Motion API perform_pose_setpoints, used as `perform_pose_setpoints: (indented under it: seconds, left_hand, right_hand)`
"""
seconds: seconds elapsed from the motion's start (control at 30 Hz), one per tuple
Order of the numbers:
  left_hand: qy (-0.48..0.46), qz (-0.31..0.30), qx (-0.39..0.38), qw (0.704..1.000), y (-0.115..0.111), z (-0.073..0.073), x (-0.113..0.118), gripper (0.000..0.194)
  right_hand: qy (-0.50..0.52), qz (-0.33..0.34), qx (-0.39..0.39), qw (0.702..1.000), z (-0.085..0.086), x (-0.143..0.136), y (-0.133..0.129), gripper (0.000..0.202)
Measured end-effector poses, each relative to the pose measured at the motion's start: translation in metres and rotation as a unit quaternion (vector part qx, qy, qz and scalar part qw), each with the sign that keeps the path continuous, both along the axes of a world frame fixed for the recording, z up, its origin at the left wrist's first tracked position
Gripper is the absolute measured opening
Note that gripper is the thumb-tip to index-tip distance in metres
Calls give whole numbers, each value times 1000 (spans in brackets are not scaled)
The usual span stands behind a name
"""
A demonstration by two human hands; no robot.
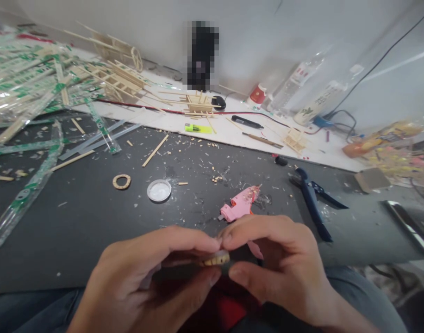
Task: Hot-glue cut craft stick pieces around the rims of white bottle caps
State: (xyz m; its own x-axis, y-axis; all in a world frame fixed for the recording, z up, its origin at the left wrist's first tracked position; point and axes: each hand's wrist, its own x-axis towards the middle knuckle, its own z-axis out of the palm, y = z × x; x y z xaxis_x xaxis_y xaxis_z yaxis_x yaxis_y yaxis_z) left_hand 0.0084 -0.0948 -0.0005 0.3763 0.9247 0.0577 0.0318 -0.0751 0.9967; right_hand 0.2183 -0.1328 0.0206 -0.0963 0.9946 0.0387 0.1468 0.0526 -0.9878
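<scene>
Just above my lap, at the table's front edge, my left hand pinches a small round wooden piece between thumb and fingers. Its visible rim is made of short pale wood segments, with a greyish top; the fingers hide much of it. My right hand closes on its right side, index finger on top and thumb at the lower edge. Beyond the hands lie a pink glue gun, partly covered by the right hand, a segmented wooden ring and a shallow round lid with whitish contents.
Blue-handled cutters and a phone lie on the right. Plastic-wrapped sticks heap up at left. Small wooden models, a marker and bottles line the back. Wood scraps litter the dark tabletop.
</scene>
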Motion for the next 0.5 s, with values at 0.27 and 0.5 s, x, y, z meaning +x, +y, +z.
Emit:
perform_pose_setpoints:
  seconds: [0.27, 0.5]
  left_hand:
    - [20, -8, 54, 998, 2, -2, -2, 31]
    - [75, 15, 59, 995, 1, -8, -10, 30]
  right_hand:
    - [-2, 3, 103, 995, -4, -3, -1, 33]
    - [16, -67, 78, 995, 0, 4, 0, 25]
